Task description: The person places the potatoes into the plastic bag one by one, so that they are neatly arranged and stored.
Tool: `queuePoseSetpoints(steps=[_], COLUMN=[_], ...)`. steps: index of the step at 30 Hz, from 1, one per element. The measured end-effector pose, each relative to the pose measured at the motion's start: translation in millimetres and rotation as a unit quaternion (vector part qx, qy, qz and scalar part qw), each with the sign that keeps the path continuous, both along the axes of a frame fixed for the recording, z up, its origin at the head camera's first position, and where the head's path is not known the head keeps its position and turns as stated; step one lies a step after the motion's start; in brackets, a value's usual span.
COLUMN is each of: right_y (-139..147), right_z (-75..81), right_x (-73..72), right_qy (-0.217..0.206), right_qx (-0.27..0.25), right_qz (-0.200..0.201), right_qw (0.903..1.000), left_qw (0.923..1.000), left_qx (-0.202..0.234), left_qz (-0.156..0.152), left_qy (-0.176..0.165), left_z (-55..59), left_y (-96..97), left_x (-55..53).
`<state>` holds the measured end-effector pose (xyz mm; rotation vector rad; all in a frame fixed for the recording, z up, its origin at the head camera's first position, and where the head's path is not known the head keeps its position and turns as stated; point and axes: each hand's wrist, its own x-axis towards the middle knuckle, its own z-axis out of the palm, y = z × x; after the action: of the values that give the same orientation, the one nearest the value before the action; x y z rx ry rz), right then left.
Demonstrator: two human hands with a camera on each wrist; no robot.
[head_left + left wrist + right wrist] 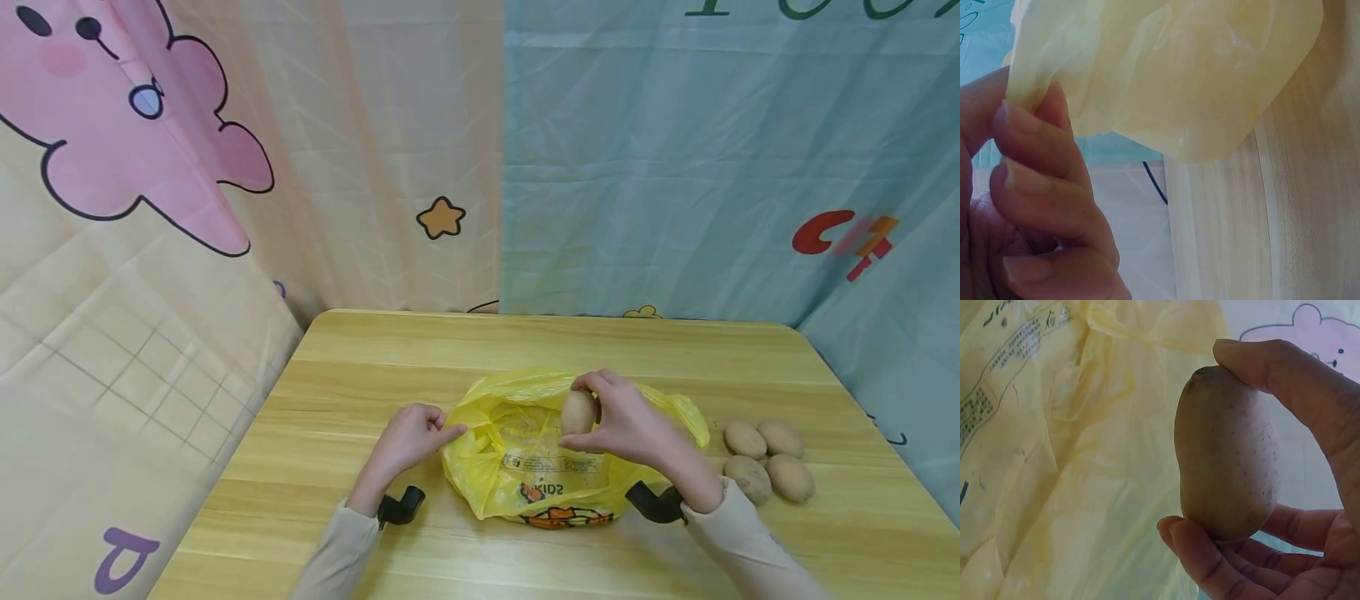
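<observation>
A yellow plastic bag [480, 492] with printing on it lies spread on the table, its mouth facing up. My left hand [411, 437] pinches the bag's left rim between thumb and forefinger; in the left wrist view the thin film [1197, 75] hangs from those fingers. Over the bag's opening, my right hand [626, 421] grips a potato [577, 412] between thumb and fingertips. The right wrist view shows this potato [1229, 456] held at its two ends, with the bag behind it. Whether anything lies deep in the bag's folds, I cannot tell.
Several potatoes [791, 478] sit close together on the wooden table [337, 367], to the right of the bag and beyond my right sleeve. Printed curtains [645, 167] hang behind the table's far edge and along its sides. A black wrist camera [401, 505] is strapped at each wrist.
</observation>
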<state>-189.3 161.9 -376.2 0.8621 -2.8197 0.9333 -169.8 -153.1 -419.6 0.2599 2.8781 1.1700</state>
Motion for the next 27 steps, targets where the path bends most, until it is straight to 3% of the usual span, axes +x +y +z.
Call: queuePoseSetpoints(steps=[27], right_y=[-39.5], right_z=[-30.6], right_x=[-6.2], right_qy=[-0.063], right_qx=[-0.007], right_qz=[-0.076], right_qw=[0.995], left_qw=[1.0], left_qx=[0.003], left_qz=[-0.008], left_qy=[-0.004], left_z=[0.5], left_y=[1.4], left_x=[1.7])
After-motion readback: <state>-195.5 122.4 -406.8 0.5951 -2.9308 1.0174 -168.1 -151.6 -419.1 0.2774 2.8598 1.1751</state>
